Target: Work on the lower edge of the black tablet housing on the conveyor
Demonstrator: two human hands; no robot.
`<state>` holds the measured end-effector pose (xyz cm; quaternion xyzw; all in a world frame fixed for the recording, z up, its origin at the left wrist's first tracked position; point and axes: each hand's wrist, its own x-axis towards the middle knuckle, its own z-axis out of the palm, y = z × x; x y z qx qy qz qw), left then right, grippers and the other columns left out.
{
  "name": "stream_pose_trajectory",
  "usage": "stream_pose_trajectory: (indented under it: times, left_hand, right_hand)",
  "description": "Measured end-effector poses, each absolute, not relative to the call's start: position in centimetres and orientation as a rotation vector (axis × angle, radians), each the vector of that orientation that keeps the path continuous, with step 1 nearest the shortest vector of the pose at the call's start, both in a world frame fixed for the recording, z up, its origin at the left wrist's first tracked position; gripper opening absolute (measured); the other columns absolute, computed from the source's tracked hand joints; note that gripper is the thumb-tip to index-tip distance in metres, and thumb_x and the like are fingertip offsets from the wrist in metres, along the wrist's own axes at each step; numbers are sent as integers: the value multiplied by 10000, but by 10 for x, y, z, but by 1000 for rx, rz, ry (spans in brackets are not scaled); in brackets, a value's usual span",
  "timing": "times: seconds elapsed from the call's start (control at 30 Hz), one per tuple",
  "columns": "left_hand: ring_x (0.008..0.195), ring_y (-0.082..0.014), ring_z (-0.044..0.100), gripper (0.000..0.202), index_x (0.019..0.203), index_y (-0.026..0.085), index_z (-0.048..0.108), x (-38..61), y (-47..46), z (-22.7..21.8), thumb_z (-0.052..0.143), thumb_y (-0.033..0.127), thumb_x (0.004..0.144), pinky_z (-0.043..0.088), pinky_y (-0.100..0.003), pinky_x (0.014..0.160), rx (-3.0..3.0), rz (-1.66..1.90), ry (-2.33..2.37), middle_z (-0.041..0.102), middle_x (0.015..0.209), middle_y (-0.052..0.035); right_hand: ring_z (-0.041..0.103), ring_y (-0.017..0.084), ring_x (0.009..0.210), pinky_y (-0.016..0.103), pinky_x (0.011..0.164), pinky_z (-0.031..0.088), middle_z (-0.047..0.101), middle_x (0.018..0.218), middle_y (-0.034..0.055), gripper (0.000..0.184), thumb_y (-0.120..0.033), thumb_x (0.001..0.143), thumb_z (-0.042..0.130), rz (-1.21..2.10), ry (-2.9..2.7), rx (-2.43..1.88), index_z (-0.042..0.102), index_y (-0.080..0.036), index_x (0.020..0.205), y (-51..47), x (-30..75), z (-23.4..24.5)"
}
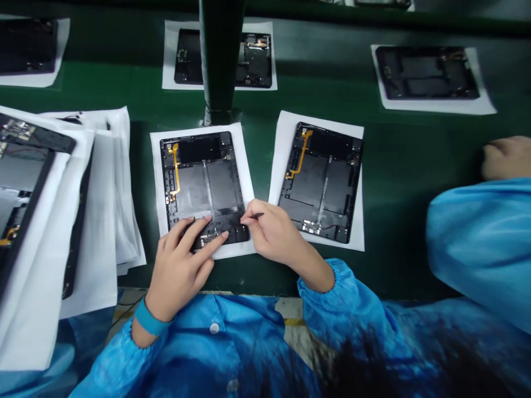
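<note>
An opened black tablet back [202, 182] with an orange flex cable lies on a white sheet [157, 182] right in front of me. My left hand [182, 265] rests on its near edge, fingers stretched and pressing down around a small connector board. My right hand [271, 235] is pinched shut on a thin dark tool [256, 215] whose tip points at the tablet's lower right corner. A second opened tablet [321, 179] lies on its own sheet just right of my right hand.
A stack of tablets between white sheets [50, 221] sits at the left. A dark green post [219, 55] stands behind the near tablet. More tablets on sheets [427, 72] lie farther back on the green belt. Another person's hand [506, 157] and blue sleeve [481, 243] are at the right.
</note>
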<state>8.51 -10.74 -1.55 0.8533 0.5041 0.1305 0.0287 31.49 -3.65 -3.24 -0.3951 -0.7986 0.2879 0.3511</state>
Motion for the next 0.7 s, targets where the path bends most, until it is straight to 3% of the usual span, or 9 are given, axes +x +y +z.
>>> stream_pose_trajectory:
  times: [0.1,0.2,0.4,0.7]
  left_hand:
    - [1455,-332,426,418,1389,235,612,67,-112,-15,553,138,987,473,-479,1118,2646,459,1368,487,1540,-93]
    - [1473,-314,421,474,1420,209,572,57,-118,-17,586,97,960,463,-474,1165,2643,520,1362,526,1500,-108]
    - [1314,-312,550,446,1409,262,595,62,-118,-19,540,165,978,533,-451,991,2654,489,1471,572,1428,-103]
    - [1131,-340,518,442,1336,342,678,66,-117,-20,556,215,930,530,-502,915,2648,424,1553,547,1373,-107]
  right_hand:
    - [585,166,705,282,639,459,584,775,-1,159,-183,1018,446,770,-2029,-991,475,-243,873,-37,314,-33]
    - [596,160,715,273,628,462,605,789,3,150,-200,1035,438,824,-1979,-884,506,-239,907,-39,310,-35]
    - [597,168,702,290,632,474,629,781,12,142,-184,1015,479,895,-2067,-825,522,-238,891,-43,297,-38]
    - [612,176,697,299,642,476,648,772,12,150,-141,991,483,861,-2120,-838,533,-236,886,-42,295,-38]
